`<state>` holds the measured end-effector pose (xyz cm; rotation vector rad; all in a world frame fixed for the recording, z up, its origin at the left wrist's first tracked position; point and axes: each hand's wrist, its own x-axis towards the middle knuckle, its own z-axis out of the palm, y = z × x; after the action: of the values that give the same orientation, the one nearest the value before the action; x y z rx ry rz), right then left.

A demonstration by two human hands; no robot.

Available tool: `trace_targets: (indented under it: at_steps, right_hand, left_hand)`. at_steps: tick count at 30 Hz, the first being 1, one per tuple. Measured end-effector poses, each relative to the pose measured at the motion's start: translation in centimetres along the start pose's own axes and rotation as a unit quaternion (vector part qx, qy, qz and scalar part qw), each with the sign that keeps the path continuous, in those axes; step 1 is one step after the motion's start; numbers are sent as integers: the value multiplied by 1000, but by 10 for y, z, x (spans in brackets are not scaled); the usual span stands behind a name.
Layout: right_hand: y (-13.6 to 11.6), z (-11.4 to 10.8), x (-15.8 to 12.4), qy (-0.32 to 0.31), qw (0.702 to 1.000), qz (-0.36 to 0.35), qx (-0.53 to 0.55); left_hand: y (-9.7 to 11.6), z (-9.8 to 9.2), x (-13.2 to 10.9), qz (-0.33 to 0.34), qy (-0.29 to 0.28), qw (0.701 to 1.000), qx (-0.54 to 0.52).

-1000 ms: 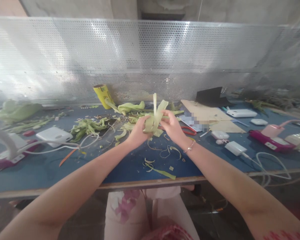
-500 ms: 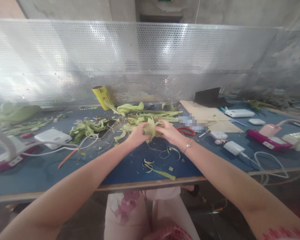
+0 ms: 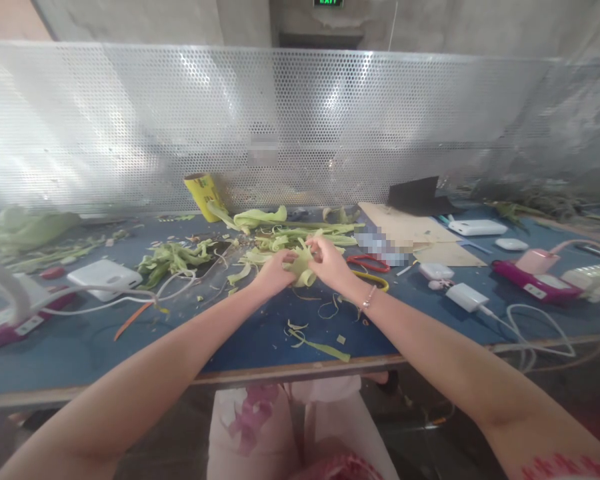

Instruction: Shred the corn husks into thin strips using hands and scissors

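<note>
Between my two hands is a pale green flower-like piece [image 3: 305, 268] with several thin, petal-like strips, held just above the blue table. My left hand [image 3: 276, 270] has its fingers curled on the left side of the piece. On the other side, my right hand [image 3: 329, 260] pinches its upper right edge with thumb and forefinger. Behind the hands lies a heap of long light green strips and stalks [image 3: 300, 238]. Red handles [image 3: 367, 262] and a yellow loop handle [image 3: 380, 279] show beside my right wrist; the tools' other ends are hidden.
Curly green scraps [image 3: 320, 348] lie near the table's front edge. To the left are a leafy green bunch [image 3: 173, 260], a white power bank [image 3: 105, 279] and cables. A yellow tube [image 3: 203, 195] leans at the back. At right are cardboard [image 3: 405, 227], a white charger [image 3: 466, 297] and a magenta power strip [image 3: 535, 283].
My right hand's fingers have shifted to the upper edge of the green piece, which now shows more spread strips. The yellow loop handle has come into view by my right wrist.
</note>
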<state>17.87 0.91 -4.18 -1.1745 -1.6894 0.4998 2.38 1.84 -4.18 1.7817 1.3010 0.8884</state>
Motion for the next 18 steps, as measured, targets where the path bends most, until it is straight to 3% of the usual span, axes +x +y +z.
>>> trace_targets:
  at_steps: [5, 9, 15, 18]
  right_hand:
    - [1, 5, -2, -28, 999, -34, 27]
    - [-1, -9, 2, 45, 996, 3, 73]
    - [-15, -34, 1, 120, 979, 6, 162]
    - [-15, -40, 3, 152, 971, -11, 186]
  left_hand:
    - [11, 7, -8, -69, -36, 988, -134]
    - [22, 3, -15, -105, -70, 967, -221]
    - [30, -5, -22, -164, -218, 918, -288]
    - [28, -6, -21, -170, -228, 904, -318]
